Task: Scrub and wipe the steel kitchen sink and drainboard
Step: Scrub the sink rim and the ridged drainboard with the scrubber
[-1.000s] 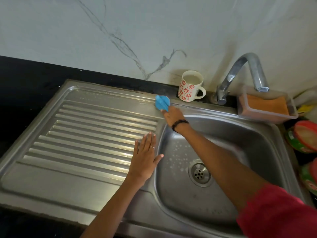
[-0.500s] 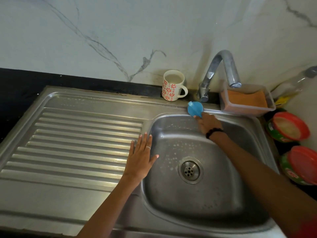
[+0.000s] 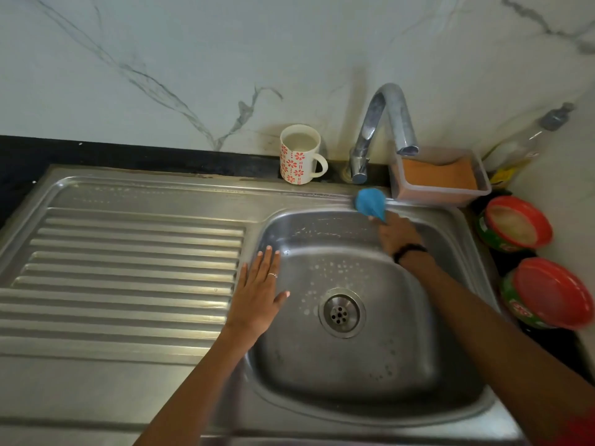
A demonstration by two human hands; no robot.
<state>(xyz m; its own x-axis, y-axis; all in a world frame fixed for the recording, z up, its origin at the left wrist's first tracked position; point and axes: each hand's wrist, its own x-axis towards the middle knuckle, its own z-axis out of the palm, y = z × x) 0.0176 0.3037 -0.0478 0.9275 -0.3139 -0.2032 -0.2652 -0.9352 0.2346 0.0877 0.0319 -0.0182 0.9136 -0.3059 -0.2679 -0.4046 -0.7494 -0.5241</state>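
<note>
While the right hand (image 3: 397, 235) is gripping the blue scrubber (image 3: 370, 201) on the sink's (image 3: 354, 410) back rim, left hand (image 3: 259, 291) lying flat, it's prob gonna bump the tub (image 3: 441, 194) w/ powder.

- The sink (image 3: 354, 365) at lower right is brushed steel, dully shiny, speckled with pale droplets.
- The drainboard (image 3: 128, 268) at left is the same steel, ribbed.
- The tap (image 3: 383, 123) at upper centre is glossy chromed metal.
- The mug (image 3: 297, 156) beside it looks like glazed ceramic.
- The wall (image 3: 193, 59) across the top is smooth, veined marble.
- The scrubber (image 3: 370, 202) is matt blue.
</note>
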